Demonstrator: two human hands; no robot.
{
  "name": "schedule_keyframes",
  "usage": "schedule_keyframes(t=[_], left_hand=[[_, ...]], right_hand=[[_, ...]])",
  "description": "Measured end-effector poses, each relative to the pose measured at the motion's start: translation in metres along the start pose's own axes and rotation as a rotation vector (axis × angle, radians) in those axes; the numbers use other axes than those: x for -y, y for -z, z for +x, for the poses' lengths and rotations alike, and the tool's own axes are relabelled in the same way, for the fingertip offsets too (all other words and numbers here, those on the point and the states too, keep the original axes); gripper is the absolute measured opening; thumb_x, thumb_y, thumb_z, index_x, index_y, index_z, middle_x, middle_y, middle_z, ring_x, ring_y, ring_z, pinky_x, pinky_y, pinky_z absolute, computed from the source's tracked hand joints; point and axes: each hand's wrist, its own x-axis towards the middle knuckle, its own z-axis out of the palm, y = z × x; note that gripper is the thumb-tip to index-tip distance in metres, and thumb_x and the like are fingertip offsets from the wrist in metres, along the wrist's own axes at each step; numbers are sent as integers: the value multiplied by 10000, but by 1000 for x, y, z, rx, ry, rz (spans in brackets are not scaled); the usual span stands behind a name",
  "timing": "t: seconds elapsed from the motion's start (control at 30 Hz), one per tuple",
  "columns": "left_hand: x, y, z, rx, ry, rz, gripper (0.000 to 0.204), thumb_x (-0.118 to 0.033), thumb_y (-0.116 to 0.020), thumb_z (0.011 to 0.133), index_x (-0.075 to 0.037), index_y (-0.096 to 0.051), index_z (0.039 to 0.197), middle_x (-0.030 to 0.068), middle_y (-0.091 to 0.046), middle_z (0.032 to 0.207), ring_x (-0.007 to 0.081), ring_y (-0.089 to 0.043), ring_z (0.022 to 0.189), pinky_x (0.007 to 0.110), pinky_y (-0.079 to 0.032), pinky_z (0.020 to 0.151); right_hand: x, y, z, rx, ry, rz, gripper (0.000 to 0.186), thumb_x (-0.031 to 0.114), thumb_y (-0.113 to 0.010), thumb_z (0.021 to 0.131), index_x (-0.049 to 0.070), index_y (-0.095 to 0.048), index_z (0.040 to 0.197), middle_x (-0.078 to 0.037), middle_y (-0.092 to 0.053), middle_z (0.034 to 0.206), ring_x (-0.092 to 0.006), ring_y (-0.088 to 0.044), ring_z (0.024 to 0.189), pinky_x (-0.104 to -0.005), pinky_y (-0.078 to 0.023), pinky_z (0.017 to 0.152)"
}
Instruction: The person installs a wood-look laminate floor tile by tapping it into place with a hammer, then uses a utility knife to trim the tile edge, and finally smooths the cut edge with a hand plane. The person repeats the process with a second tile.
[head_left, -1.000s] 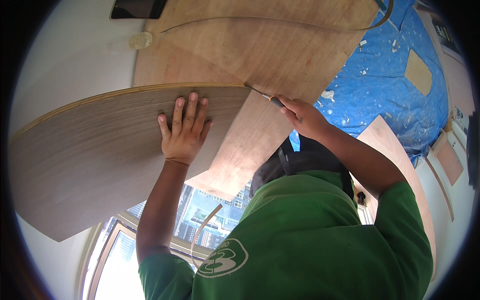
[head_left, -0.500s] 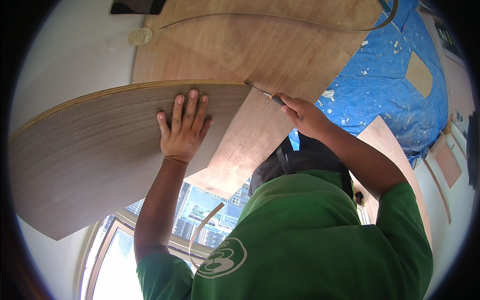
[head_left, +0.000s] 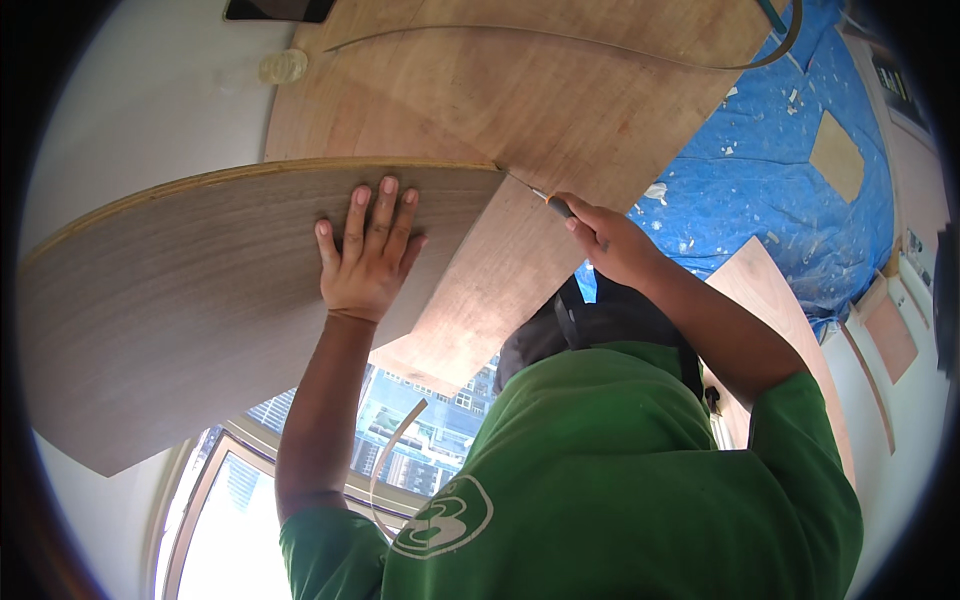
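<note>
A grey-brown wood-grain panel (head_left: 200, 290) lies across the left side, its far edge a yellowish-brown strip. My left hand (head_left: 368, 255) rests flat on its face, fingers spread toward that edge. My right hand (head_left: 610, 238) is closed around the dark handle of a thin-shafted hand tool (head_left: 558, 206) with an orange band. The shaft points left, and its tip meets the panel's far right corner. Whether the tip is a blade or a driver end is too small to tell. Under the panel is a larger light-brown wooden board (head_left: 520, 90).
A long thin edging strip (head_left: 560, 38) curves over the board's far part. A small clear round container (head_left: 283, 67) and a dark phone-like object (head_left: 278, 8) are at the far left. Blue sheeting (head_left: 740, 190) with scraps covers the floor at right. A window (head_left: 235, 510) is at near left.
The tool's tip has shifted very slightly at the panel's corner, still in my right hand. My left hand stays in place on the panel. The whole view has shifted a little.
</note>
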Motion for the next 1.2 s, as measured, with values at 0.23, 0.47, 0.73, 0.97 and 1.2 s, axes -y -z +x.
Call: schedule_keyframes(t=[0.23, 0.47, 0.73, 0.97, 1.2], left_hand=[[-1, 2, 0, -1, -2, 2, 632, -618, -546, 973, -341, -475, 1537, -57, -319, 1684, 212, -235, 1574, 592, -30, 1258], [1, 3, 2, 9, -15, 42, 657, -654, -538, 963, -346, -473, 1540, -48, -340, 1675, 224, -215, 1580, 596, -17, 1258], [3, 1, 2, 28, -24, 58, 665, -671, -525, 967, -352, -464, 1547, -49, -328, 1680, 230, -206, 1582, 598, -32, 1254], [1, 3, 4, 26, -31, 50, 663, -668, -512, 974, -346, -457, 1551, -44, -310, 1688, 230, -204, 1583, 606, -18, 1254], [0, 4, 3, 12, -7, -1, 608, -584, -515, 995, -329, -469, 1545, -60, -298, 1693, 196, -227, 1577, 590, -10, 1262]], right_hand=[[2, 6, -5, 64, -82, -33, 384, 170, -544, 1042, 75, -532, 1414, -206, -636, 769, -366, -652, 709, -451, -493, 658], [1, 9, -14, 54, -74, -54, 393, 169, -522, 1068, 105, -503, 1456, -164, -561, 751, -298, -598, 685, -406, -471, 668], [-1, 18, -24, 101, -144, 6, 411, 184, -544, 1059, 94, -504, 1457, -175, -619, 840, -326, -639, 771, -416, -494, 714], [-1, 0, -13, -84, 85, -87, 413, 192, -558, 1049, 117, -494, 1449, -173, -624, 878, -338, -647, 794, -426, -500, 706], [11, -4, 13, 34, -67, -14, 394, 196, -500, 1083, 72, -467, 1456, -199, -619, 940, -362, -630, 904, -445, -487, 822]])
